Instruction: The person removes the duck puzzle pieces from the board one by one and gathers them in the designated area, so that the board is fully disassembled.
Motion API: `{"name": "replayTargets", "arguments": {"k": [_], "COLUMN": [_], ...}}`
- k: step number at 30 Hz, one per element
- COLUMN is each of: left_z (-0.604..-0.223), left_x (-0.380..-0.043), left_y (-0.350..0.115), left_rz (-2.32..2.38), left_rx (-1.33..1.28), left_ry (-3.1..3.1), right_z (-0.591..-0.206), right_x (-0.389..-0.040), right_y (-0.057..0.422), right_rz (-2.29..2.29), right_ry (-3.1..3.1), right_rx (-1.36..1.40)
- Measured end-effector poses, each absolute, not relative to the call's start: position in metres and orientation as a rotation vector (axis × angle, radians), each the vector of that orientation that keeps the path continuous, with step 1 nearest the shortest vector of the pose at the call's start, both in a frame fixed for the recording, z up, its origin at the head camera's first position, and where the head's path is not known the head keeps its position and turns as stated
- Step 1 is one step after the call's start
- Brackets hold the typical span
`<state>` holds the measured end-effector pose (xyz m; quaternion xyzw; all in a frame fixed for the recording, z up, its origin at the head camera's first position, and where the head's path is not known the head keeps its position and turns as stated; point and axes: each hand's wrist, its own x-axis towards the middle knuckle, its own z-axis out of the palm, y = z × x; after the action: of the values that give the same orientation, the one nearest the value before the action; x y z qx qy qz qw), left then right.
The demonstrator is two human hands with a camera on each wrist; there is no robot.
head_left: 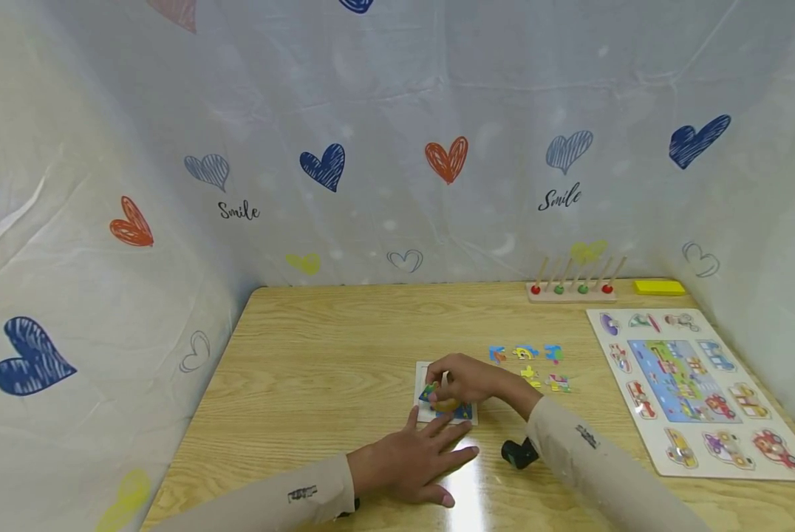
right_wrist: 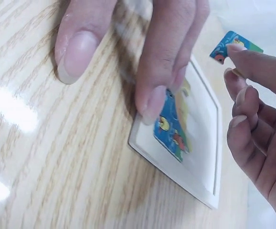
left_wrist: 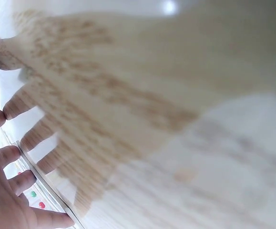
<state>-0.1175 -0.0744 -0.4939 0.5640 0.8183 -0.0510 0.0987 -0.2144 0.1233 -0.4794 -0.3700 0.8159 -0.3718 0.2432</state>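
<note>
A small white puzzle tray (head_left: pixel 421 373) lies on the table, holding joined blue pieces (right_wrist: pixel 165 128) with a fish and other animals, next to a yellowish area. My left hand (head_left: pixel 420 462) spreads its fingers, the tips touching the tray's near edge; in the left wrist view they stand out straight. Above the tray, my right hand (head_left: pixel 467 380) pinches a blue and green puzzle piece (right_wrist: pixel 230 39) between thumb and finger, tilted and apart from the tray. Several loose puzzle pieces (head_left: pixel 525 352) lie to the right, beyond the right hand.
A large wooden knob puzzle board (head_left: pixel 620 384) covers the right side. Behind it stand a peg rack (head_left: pixel 570 297) with red and green beads and a yellow block (head_left: pixel 659 287). A black object (head_left: pixel 519 453) shows at my right wrist. Curtains enclose the table.
</note>
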Motion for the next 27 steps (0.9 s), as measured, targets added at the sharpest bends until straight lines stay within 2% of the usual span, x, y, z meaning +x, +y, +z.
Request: {"name": "replayTargets", "arguments": {"k": [9, 27], "left_z": [-0.496, -0.498], "left_x": [-0.117, -0.117], "left_y": [-0.074, -0.073], "left_rz": [-0.16, -0.199], "left_rx": [1.667, 1.671], "left_ry": [2.43, 2.457], "right_z": [-0.475, -0.48], "right_x": [-0.213, -0.201], "right_y": [0.139, 0.182], "right_rz": [-1.162, -1.175], "right_ry": [2.221, 2.34], "right_rx": [-0.919, -0.797]}}
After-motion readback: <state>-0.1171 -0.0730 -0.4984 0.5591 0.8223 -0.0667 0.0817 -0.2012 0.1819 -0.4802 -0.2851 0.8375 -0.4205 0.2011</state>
